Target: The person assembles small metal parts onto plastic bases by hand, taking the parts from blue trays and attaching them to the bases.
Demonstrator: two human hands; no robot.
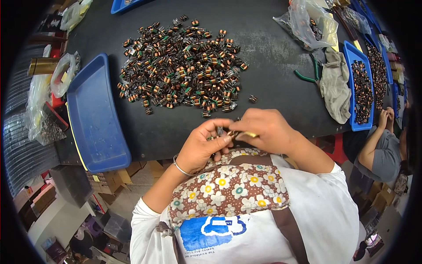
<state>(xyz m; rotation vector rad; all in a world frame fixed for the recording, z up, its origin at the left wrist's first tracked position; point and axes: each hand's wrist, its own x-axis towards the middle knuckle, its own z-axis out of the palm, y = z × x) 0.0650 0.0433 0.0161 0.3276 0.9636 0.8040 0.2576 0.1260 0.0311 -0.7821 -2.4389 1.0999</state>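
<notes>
At the table's near edge my two hands meet in front of my body. My left hand [200,143] is closed around several small copper-wound coils [220,130], mostly hidden by its fingers. My right hand [268,127] pinches a small flat yellow piece [250,134] against the coils; its exact kind is too small to make out. Just beyond, a large pile of copper-wound coils [180,66] with dark cores and some green parts covers the table's middle. One loose coil [252,99] lies apart, to the right of the pile.
A blue tray [94,114] lies at the left. On the right are green-handled pliers [307,75], a grey cloth [335,86], a plastic bag [310,26] and a blue tray of coils [372,112]. Another person's arm [369,147] is at the far right.
</notes>
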